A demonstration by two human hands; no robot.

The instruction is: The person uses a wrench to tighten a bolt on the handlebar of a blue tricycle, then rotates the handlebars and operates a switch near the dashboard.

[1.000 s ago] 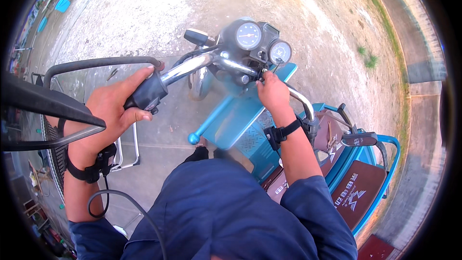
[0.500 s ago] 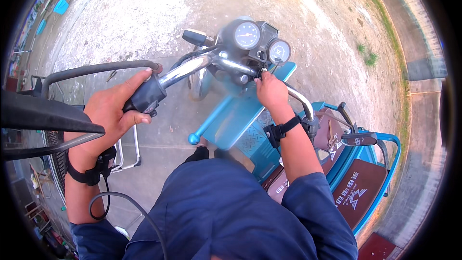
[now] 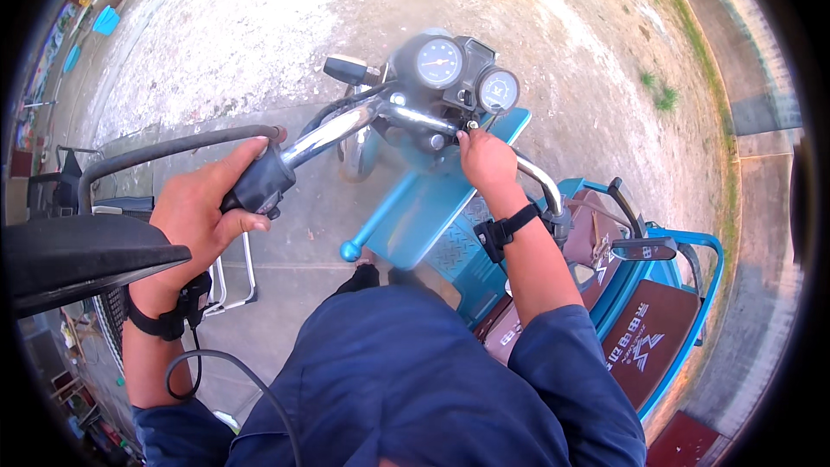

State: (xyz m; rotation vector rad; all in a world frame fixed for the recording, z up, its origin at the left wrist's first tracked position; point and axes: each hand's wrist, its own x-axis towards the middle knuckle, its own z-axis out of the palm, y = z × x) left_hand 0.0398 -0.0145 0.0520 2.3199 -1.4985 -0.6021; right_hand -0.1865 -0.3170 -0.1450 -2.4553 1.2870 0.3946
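Observation:
A three-wheeled vehicle with blue bodywork stands in front of me, its chrome handlebar [image 3: 333, 134] turned at an angle. My left hand [image 3: 194, 216] wraps round the black left grip [image 3: 259, 182], thumb beside the switch block. Most of that grip is covered by the palm. At the middle of the bar, just under the two round gauges [image 3: 439, 62], my right hand [image 3: 489, 163] pinches a small ignition key at the metal lock [image 3: 473, 125]. Its fingertips partly hide the key. Both wrists wear black straps with small devices.
A blue front panel [image 3: 432, 207] and a ball-tipped blue lever [image 3: 350, 250] lie below the bar. To the right are brown seats [image 3: 650, 342] and a mirror [image 3: 644, 249]. A black mirror [image 3: 86, 264] and curved bar [image 3: 173, 147] are at left. Concrete and gravel surround the vehicle.
My right hand stays at the lock, its fingers shifted very slightly. The left hand keeps its grip on the handlebar. The view has moved a little, and the left mirror appears lower.

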